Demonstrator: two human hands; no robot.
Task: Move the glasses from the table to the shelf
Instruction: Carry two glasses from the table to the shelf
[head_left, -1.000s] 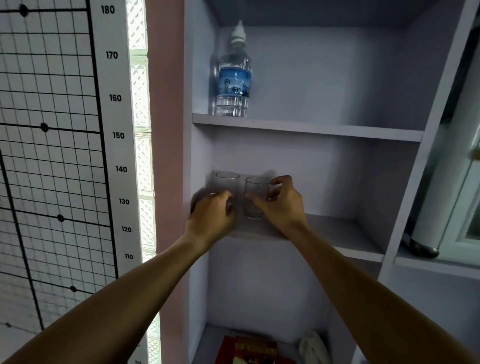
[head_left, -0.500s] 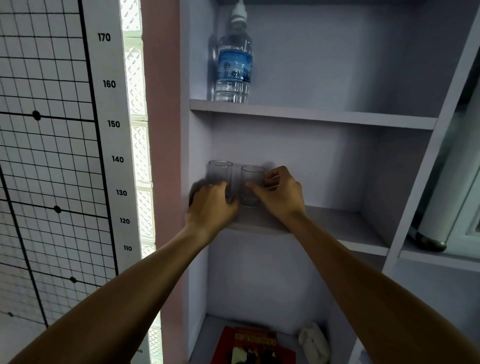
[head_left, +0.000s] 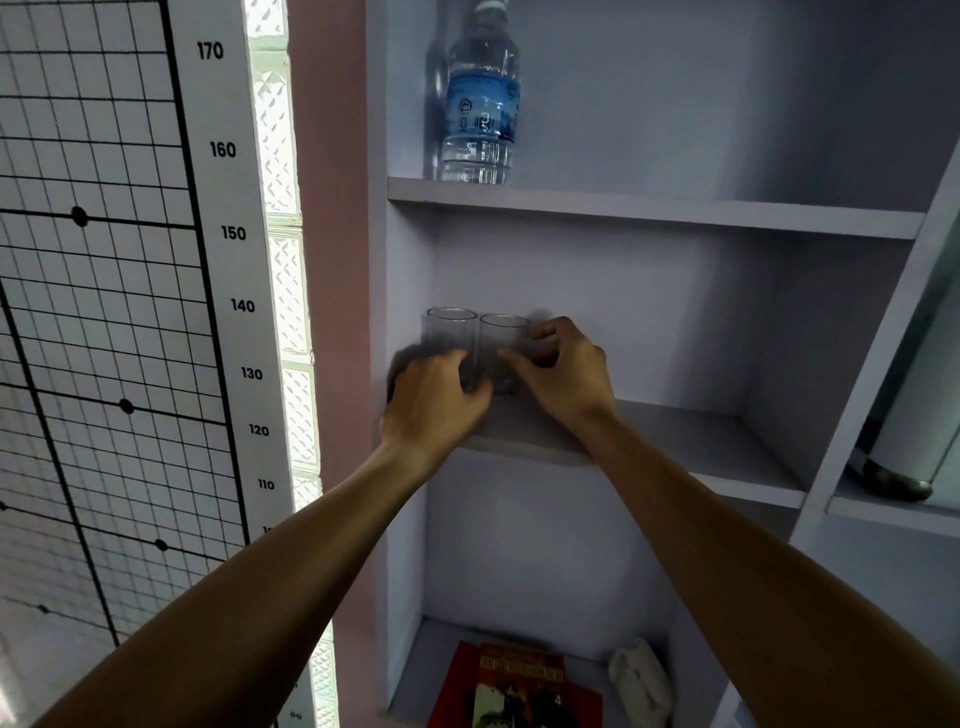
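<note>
Height chart (head_left: 228, 260): 170, 160, 150, 140, 130, 120, 110 (descending). Bottle label (head_left: 483, 111), red book (head_left: 519, 686): print illegible.

— What carries everything here?
— A pale lilac wooden shelf unit (head_left: 675, 213) with three boards in view.
— What's on the middle one?
— Two clear cylindrical drinking glasses (head_left: 451, 332), upright, just beside each other at its left end.
— Above?
— A clear plastic water bottle with a blue label (head_left: 480, 111).
— Below?
— A red printed book (head_left: 514, 686) and a white crumpled cloth (head_left: 641, 680).
</note>
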